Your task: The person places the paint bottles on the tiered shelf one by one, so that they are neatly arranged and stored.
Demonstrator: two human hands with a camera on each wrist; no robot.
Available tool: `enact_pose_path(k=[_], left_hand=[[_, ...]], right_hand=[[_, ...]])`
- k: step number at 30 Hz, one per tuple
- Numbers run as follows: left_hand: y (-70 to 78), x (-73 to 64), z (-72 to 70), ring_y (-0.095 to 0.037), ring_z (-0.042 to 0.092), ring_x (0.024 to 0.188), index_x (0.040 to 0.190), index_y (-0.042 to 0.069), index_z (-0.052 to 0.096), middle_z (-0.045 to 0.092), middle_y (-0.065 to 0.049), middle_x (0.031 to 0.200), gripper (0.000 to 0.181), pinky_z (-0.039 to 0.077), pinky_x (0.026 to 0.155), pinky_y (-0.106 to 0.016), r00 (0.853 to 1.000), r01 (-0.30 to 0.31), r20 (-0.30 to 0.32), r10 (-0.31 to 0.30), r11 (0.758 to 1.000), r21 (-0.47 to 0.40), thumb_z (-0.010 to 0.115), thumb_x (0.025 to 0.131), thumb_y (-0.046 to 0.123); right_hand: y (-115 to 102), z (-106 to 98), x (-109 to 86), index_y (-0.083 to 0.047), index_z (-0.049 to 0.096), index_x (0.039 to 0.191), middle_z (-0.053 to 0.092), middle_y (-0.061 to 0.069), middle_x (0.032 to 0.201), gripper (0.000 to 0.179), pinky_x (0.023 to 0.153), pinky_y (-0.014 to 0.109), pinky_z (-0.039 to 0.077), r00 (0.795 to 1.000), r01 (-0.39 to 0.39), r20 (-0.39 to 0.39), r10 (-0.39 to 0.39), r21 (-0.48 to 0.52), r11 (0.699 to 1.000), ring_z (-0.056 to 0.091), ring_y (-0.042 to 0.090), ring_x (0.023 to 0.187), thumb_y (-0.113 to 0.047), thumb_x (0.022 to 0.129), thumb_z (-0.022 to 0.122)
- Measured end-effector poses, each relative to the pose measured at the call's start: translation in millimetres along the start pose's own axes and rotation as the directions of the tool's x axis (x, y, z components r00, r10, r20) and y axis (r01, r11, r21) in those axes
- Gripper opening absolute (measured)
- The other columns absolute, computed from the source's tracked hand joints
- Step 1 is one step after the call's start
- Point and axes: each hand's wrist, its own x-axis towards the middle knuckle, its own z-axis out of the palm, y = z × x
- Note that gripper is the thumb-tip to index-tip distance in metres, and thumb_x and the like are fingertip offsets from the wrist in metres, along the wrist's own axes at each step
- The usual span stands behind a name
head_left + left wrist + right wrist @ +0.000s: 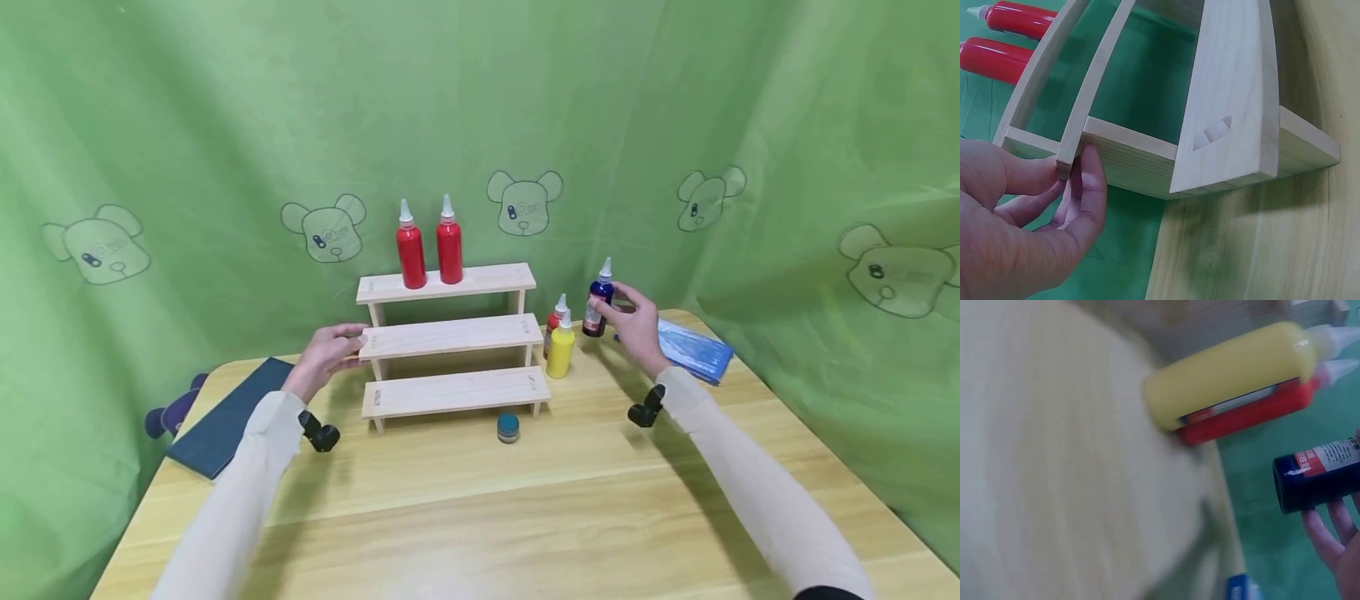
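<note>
My left hand [327, 357] pinches the left end of the middle step of a three-tier wooden shelf [452, 337], thumb on top and fingers beneath, as the left wrist view shows. My right hand [636, 325] grips a dark blue squeeze bottle [597, 309] with a white pointed cap, held upright; in the right wrist view its base is off the table. Left of it, a yellow bottle [560, 353] and a red bottle [551, 332] stand close together by the shelf's right side. Two red bottles [412, 257] stand on the top tier.
A small jar with a teal lid [507, 427] sits before the lowest step. On the right lies a blue packet [697, 350]. A dark flat board [228, 419] lies at the left, with a purple object [178, 410] beyond the table edge. Green curtain [450, 108] hangs behind.
</note>
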Motion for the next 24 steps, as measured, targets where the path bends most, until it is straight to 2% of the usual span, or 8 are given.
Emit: enact_pose_path(k=[8, 11, 14, 16, 18, 21, 24], left_hand=[[0.3, -1.6, -3.2, -0.009, 0.064, 0.085, 0.154, -0.005, 0.045, 0.066, -0.008, 0.112, 0.049, 0.06, 0.09, -0.029, 1.0, 0.0, -0.02, 0.0, 1.0, 0.004, 0.055, 0.106, 0.001], [1.2, 0.2, -3.1, -0.009, 0.065, 0.087, 0.154, -0.005, 0.046, 0.066, -0.011, 0.117, 0.049, 0.059, 0.094, -0.031, 1.0, 0.003, -0.018, -0.003, 1.0, 0.011, 0.056, 0.106, 0.001], [2.9, 3.8, -0.8, -0.009, 0.065, 0.089, 0.154, -0.005, 0.046, 0.064, -0.02, 0.129, 0.05, 0.058, 0.102, -0.035, 1.0, 0.003, -0.009, -0.003, 1.0, 0.013, 0.056, 0.105, 0.001], [3.1, 6.2, 0.6, -0.01, 0.065, 0.089, 0.154, -0.006, 0.045, 0.06, -0.025, 0.137, 0.05, 0.059, 0.099, -0.032, 1.0, 0.001, 0.001, -0.001, 1.0, 0.008, 0.056, 0.105, 0.0], [1.9, 8.0, 1.1, -0.009, 0.065, 0.087, 0.153, -0.007, 0.045, 0.059, -0.027, 0.138, 0.05, 0.06, 0.095, -0.029, 1.0, 0.0, 0.001, 0.0, 1.0, -0.002, 0.056, 0.104, -0.002], [0.0, 8.5, 0.2, -0.008, 0.065, 0.084, 0.152, -0.007, 0.046, 0.06, -0.027, 0.135, 0.05, 0.061, 0.084, -0.021, 1.0, -0.001, -0.005, 0.001, 1.0, -0.017, 0.056, 0.104, -0.003], [0.5, 8.0, -1.6, -0.008, 0.066, 0.083, 0.152, -0.008, 0.046, 0.06, -0.026, 0.135, 0.05, 0.061, 0.082, -0.02, 1.0, -0.003, -0.012, 0.002, 1.0, -0.015, 0.056, 0.104, -0.003]], right_hand=[[-30.2, -1.9, 10.2, -0.008, 0.058, 0.149, 0.062, 0.022, 0.138, 0.064, 0.085, 0.017, 0.061, 0.997, 0.048, 0.066, -0.048, -0.01, 0.999, 0.064, 0.007, 0.1, -0.032, 0.094, 0.081], [-44.9, -3.1, 11.9, -0.009, 0.059, 0.147, 0.064, 0.018, 0.136, 0.062, 0.086, 0.019, 0.061, 0.994, 0.078, 0.071, -0.078, 0.006, 0.997, 0.065, 0.008, 0.103, -0.031, 0.094, 0.081], [-60.0, -5.5, 11.3, -0.009, 0.06, 0.146, 0.066, 0.012, 0.131, 0.061, 0.085, 0.018, 0.061, 0.993, 0.102, 0.053, -0.103, 0.02, 0.995, 0.065, 0.008, 0.104, -0.032, 0.094, 0.081], [-69.8, -5.8, 9.8, -0.009, 0.06, 0.145, 0.066, 0.009, 0.13, 0.061, 0.085, 0.017, 0.061, 0.993, 0.113, 0.044, -0.114, 0.028, 0.993, 0.065, 0.009, 0.105, -0.033, 0.093, 0.082], [-80.5, -3.3, 8.6, -0.01, 0.061, 0.145, 0.067, 0.007, 0.128, 0.061, 0.085, 0.017, 0.061, 0.991, 0.122, 0.04, -0.124, 0.048, 0.991, 0.065, 0.01, 0.105, -0.032, 0.093, 0.083], [-97.1, 4.5, 9.6, -0.011, 0.061, 0.144, 0.066, 0.006, 0.128, 0.06, 0.086, 0.017, 0.061, 0.988, 0.141, 0.055, -0.145, 0.065, 0.988, 0.065, 0.012, 0.107, -0.032, 0.092, 0.083], [-112.8, 13.6, 13.0, -0.012, 0.061, 0.144, 0.066, 0.008, 0.13, 0.058, 0.086, 0.018, 0.061, 0.984, 0.157, 0.076, -0.163, 0.082, 0.984, 0.065, 0.013, 0.108, -0.031, 0.093, 0.083]])
